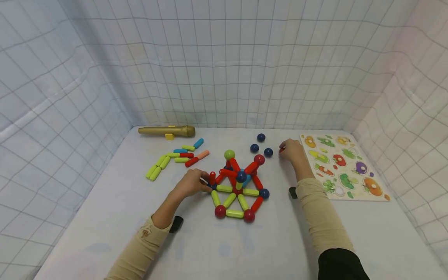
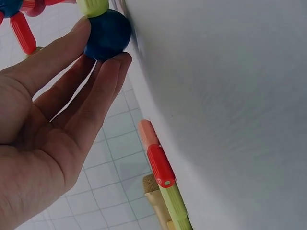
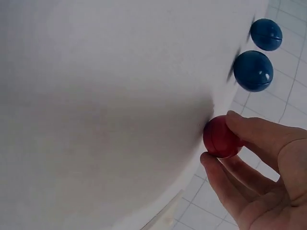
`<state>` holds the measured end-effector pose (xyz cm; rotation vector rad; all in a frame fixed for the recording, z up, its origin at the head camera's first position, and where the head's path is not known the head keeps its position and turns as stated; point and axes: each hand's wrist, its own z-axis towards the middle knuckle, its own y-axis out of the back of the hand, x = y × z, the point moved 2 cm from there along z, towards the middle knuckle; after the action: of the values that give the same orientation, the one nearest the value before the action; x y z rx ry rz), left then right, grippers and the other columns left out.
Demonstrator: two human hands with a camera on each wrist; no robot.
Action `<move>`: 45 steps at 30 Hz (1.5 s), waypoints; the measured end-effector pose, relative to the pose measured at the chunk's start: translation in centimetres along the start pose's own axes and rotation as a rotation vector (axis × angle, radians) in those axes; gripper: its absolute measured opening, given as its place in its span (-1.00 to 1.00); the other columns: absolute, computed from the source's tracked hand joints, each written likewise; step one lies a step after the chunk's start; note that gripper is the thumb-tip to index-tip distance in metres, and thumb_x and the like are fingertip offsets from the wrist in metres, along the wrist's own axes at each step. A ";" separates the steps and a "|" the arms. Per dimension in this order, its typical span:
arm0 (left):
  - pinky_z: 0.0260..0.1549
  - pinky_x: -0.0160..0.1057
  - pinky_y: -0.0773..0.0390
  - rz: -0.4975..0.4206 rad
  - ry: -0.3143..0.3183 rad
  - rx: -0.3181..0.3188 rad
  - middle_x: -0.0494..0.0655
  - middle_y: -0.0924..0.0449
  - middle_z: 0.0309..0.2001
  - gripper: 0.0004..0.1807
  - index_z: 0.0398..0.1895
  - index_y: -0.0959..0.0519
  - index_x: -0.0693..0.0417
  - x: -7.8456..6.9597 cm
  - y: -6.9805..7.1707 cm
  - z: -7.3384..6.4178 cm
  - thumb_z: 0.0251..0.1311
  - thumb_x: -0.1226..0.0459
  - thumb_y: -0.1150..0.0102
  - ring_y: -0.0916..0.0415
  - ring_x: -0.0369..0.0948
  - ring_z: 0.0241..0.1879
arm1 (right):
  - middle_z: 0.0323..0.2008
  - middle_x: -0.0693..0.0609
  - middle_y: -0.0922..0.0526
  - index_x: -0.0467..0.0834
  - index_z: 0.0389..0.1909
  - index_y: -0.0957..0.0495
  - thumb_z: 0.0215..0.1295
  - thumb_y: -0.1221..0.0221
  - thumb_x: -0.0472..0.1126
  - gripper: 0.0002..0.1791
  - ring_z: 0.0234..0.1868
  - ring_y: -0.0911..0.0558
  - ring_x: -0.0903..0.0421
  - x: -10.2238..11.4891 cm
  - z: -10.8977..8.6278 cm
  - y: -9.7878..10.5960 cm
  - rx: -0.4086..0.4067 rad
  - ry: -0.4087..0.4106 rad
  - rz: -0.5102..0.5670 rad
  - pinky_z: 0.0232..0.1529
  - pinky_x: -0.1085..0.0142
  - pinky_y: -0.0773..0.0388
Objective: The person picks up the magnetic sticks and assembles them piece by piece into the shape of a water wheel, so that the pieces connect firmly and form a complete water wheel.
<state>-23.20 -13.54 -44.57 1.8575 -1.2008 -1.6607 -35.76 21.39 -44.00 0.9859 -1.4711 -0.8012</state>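
A built structure of magnetic rods and balls [image 1: 235, 213] stands mid-table, with red and lime rods joining red, blue and lime balls. At its left corner my left hand [image 1: 191, 182] pinches a dark blue ball [image 2: 108, 36] between thumb and fingers; a lime rod is attached to that ball. A short red rod [image 1: 212, 178] stands up from the same corner. Toward the back right, my right hand [image 1: 292, 151] pinches a red ball [image 3: 222, 137] at the table surface. Just left of that hand lie three loose dark blue balls [image 1: 268, 152].
Several loose rods [image 1: 162, 161] in lime, red, blue and pink lie left of the structure. A gold toy microphone [image 1: 168, 131] rests along the back edge. On the right is a vegetable picture board [image 1: 344, 167]. White tiled sheeting [image 1: 224, 70] rises behind the table.
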 end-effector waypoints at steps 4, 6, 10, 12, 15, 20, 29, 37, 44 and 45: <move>-0.16 -0.21 -0.64 0.002 -0.005 -0.004 0.01 -0.71 -0.14 -0.64 -0.06 -0.66 0.21 -0.1 0.3 -0.2 0.05 0.29 -0.42 -0.61 -0.19 -0.19 | -0.02 -0.28 -0.64 -0.30 0.07 -0.58 0.23 -0.24 -0.26 -0.61 0.01 -0.51 -0.17 1.0 -1.1 1.1 -0.136 0.048 0.072 0.08 0.01 -0.48; -0.16 -0.21 -0.64 0.005 -0.002 -0.011 0.01 -0.71 -0.13 -0.64 -0.06 -0.66 0.21 -0.1 0.4 -0.3 0.05 0.29 -0.42 -0.61 -0.18 -0.19 | -0.06 -0.28 -0.65 -0.30 0.05 -0.59 0.23 -0.25 -0.26 -0.62 -0.04 -0.54 -0.16 2.9 -2.4 2.5 -0.235 0.121 0.112 0.00 0.02 -0.53; -0.18 -0.22 -0.64 0.012 0.000 -0.011 0.01 -0.71 -0.15 -0.63 -0.05 -0.66 0.21 0.1 0.6 -0.4 0.05 0.28 -0.42 -0.59 -0.18 -0.21 | -0.08 -0.24 -0.64 -0.28 0.02 -0.62 0.20 -0.29 -0.30 -0.65 -0.11 -0.63 -0.10 8.7 -7.1 4.2 -0.385 0.419 0.232 -0.10 0.11 -0.63; -0.19 -0.23 -0.63 0.010 -0.002 -0.004 0.01 -0.71 -0.15 -0.63 -0.05 -0.66 0.22 0.3 0.5 -0.4 0.05 0.28 -0.43 -0.58 -0.19 -0.22 | -0.09 -0.18 -0.64 -0.25 -0.01 -0.63 0.17 -0.32 -0.30 -0.66 -0.14 -0.66 -0.04 11.7 -9.9 3.8 -0.374 0.627 0.270 -0.13 0.19 -0.66; -0.19 -0.23 -0.64 0.003 -0.008 0.000 0.01 -0.71 -0.16 -0.63 -0.07 -0.66 0.22 0.5 0.4 -0.4 0.04 0.28 -0.43 -0.59 -0.19 -0.24 | -0.10 -0.08 -0.65 -0.22 -0.06 -0.66 0.14 -0.36 -0.29 -0.69 -0.13 -0.67 0.07 15.4 -13.5 2.3 -0.277 0.898 0.287 -0.10 0.31 -0.66; -0.14 -0.19 -0.65 -0.019 -0.019 -0.003 0.00 -0.72 -0.15 -0.65 -0.08 -0.67 0.19 0.5 0.1 -0.3 0.04 0.27 -0.43 -0.63 -0.17 -0.21 | -0.10 0.01 -0.66 -0.15 -0.08 -0.69 0.14 -0.37 -0.28 -0.71 -0.12 -0.65 0.14 18.1 -15.8 -0.2 -0.150 1.015 0.208 -0.12 0.40 -0.64; -0.15 -0.19 -0.66 -0.020 -0.026 0.009 0.02 -0.72 -0.14 -0.63 -0.05 -0.66 0.21 0.1 0.0 -0.1 0.03 0.31 -0.44 -0.65 -0.15 -0.20 | -0.06 0.02 -0.66 -0.09 0.01 -0.67 0.21 -0.32 -0.21 -0.68 -0.09 -0.61 0.11 18.9 -14.2 -2.1 -0.008 0.856 0.071 -0.13 0.38 -0.58; -0.13 -0.19 -0.65 -0.023 -0.066 0.000 -0.02 -0.73 -0.19 -0.67 -0.11 -0.69 0.18 0.0 -0.1 -0.1 0.00 0.33 -0.45 -0.66 -0.17 -0.23 | -0.17 0.01 -0.67 -0.11 -0.04 -0.67 0.21 -0.32 -0.23 -0.72 -0.23 -0.59 0.16 19.8 -12.5 -3.2 0.085 0.749 -0.009 -0.22 0.43 -0.57; -0.23 -0.24 -0.64 -0.016 -0.042 -0.021 -0.01 -0.72 -0.23 -0.68 -0.13 -0.68 0.21 0.0 0.1 -0.4 0.00 0.33 -0.45 -0.61 -0.21 -0.32 | -0.01 0.01 -0.65 -0.08 0.08 -0.61 0.24 -0.30 -0.14 -0.62 -0.08 -0.59 0.09 18.8 -12.7 -2.7 0.089 0.719 0.029 -0.04 0.29 -0.56; -0.25 -0.25 -0.64 -0.012 -0.040 -0.021 0.00 -0.72 -0.23 -0.68 -0.13 -0.68 0.22 0.0 0.1 -0.5 0.00 0.33 -0.45 -0.60 -0.22 -0.32 | 0.00 0.00 -0.65 -0.08 0.08 -0.61 0.24 -0.30 -0.14 -0.63 -0.07 -0.59 0.08 18.2 -13.0 -2.3 0.053 0.723 0.051 -0.03 0.27 -0.57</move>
<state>-22.80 -13.69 -44.36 1.8310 -1.1851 -1.7177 -22.84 4.47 -36.73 1.1182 -0.8850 -0.3064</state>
